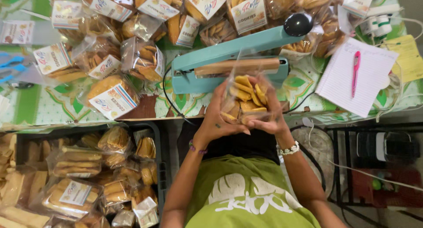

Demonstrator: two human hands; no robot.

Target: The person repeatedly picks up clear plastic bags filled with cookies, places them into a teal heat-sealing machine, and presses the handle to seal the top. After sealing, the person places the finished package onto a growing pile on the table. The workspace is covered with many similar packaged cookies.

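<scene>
A clear plastic bag of cookies (pixel 245 98) sits between both hands, held up just in front of the table edge and right below the teal heat sealer (pixel 229 63). The cookies inside are yellow-brown and stacked at angles, and the open top of the bag reaches up over the wooden-coloured bar of the sealer. The left hand (pixel 217 118) wraps the left side and underside of the bag with fingers curled around it, and the right hand (pixel 271 111) grips the right side the same way, so both hands are closed around the bag and their fingertips nearly meet beneath it. A purple band shows on the left wrist and a white bead bracelet (pixel 288 149) on the right.

The sealer lies across the table (pixel 31 107), which has a green patterned cloth, and its long arm ends in a black knob (pixel 298 24). A black cord runs from its left end down past the table edge. Behind and to the left of the sealer lie many sealed cookie bags (pixel 112 93) with printed labels. To the right lies a lined notepad (pixel 354 78) with a pink pen (pixel 355 71) on it, and a yellow paper beside that. Below the table on the left, a dark crate (pixel 156 166) is filled with more packed bags. The person wears a green shirt
</scene>
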